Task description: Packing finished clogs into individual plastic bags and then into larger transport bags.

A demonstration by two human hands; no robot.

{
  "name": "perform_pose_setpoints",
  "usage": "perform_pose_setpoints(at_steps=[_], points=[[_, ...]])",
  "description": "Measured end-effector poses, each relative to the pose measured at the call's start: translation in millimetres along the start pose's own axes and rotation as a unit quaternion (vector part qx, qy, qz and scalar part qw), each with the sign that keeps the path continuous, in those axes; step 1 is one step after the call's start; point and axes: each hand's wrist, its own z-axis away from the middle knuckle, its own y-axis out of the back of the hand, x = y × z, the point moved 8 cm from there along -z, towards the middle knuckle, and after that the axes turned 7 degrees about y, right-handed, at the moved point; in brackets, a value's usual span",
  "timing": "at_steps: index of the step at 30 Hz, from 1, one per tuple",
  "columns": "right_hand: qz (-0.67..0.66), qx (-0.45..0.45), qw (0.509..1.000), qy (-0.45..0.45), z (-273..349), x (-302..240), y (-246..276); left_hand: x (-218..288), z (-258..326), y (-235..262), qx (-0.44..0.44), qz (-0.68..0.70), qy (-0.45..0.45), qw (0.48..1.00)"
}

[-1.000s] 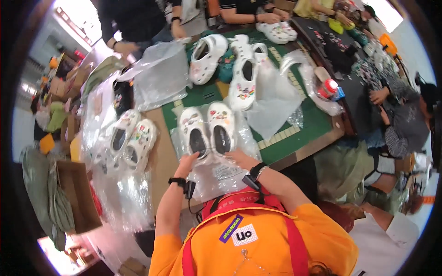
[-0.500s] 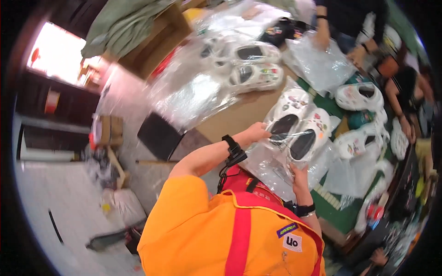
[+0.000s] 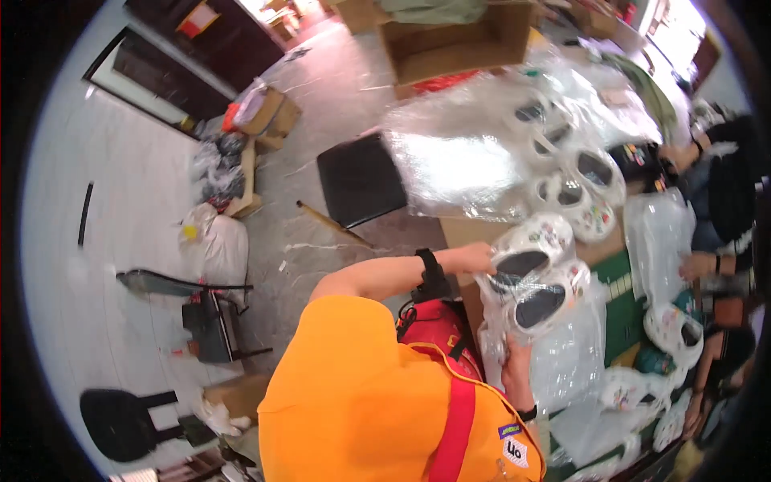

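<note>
A pair of white clogs (image 3: 548, 234) with dark insoles and small coloured charms lies in a clear plastic bag in front of me. My left hand (image 3: 479, 259) is closed on the heel end, at the bag's left edge. Below it, my right hand (image 3: 516, 360) grips the same bag near the heel of the nearer clog; its fingertips are partly hidden by the film. Flat clear bags (image 3: 572, 361) lie on the table just right of my right hand. Beyond the pair, more bagged white clogs (image 3: 594, 217) rest under shiny film.
An open cardboard box (image 3: 454, 40) stands at the far side. Left of the table is a black-seated stool (image 3: 361, 181). Co-workers' hands (image 3: 697, 265) work at the right, near loose white clogs (image 3: 673, 333) on the green table surface (image 3: 622, 309). A white sack (image 3: 218, 245) sits on the floor.
My view has swung left, so the table now appears further right. Both hands keep hold of the bagged clogs, which have tilted slightly.
</note>
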Motion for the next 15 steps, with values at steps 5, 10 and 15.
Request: perform_pose_setpoints(at_steps=[5,10,15], points=[[-0.019,-0.068,0.994,-0.079,-23,55,-16,-31,-26,24,0.046,-0.150,-0.004,0.988],[0.099,-0.091,0.988,-0.078,-82,99,-33,-44,-31,42,0.133,-0.212,0.034,0.968],[0.083,-0.181,0.980,-0.022,-99,99,-18,-59,70,46,0.364,-0.211,-0.067,0.905]])
